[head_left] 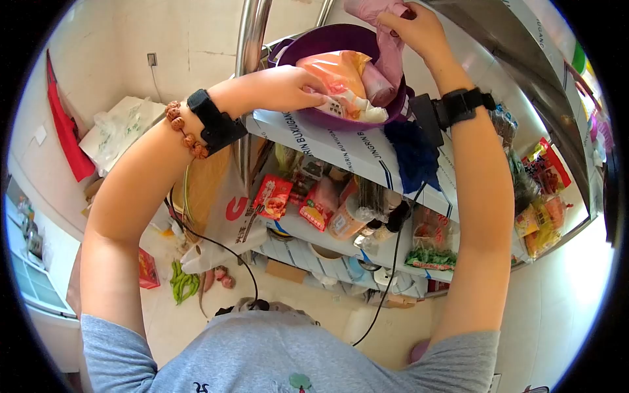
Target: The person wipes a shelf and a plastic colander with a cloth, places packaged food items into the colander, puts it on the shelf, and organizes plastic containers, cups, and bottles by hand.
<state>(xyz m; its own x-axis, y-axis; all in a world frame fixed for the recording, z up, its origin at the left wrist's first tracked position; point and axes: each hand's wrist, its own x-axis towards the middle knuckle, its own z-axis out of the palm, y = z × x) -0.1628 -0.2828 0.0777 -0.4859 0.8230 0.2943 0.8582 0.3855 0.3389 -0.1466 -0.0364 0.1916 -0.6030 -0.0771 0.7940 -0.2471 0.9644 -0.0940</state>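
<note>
A purple basin (357, 36) on the upper shelf holds an orange-tinted plastic bag (341, 69), white crumpled plastic (363, 112) and a pink roll (378, 87). My left hand (298, 90) reaches over the basin's near left side, fingers closed at the edge of the plastic bag; the fingertips are partly hidden. Up at the basin's far right, my right hand (422, 29) grips a pink plastic bag (390, 49), which hangs down into the basin beside the roll.
A dark blue cloth (413, 154) drapes over the shelf edge. Below stand red boxes (274, 196), a jar (347, 219) and packets. A metal post (252, 39) rises left of the basin. Black cables (393, 275) hang from my wrists. Green peppers (183, 283) lie on the floor.
</note>
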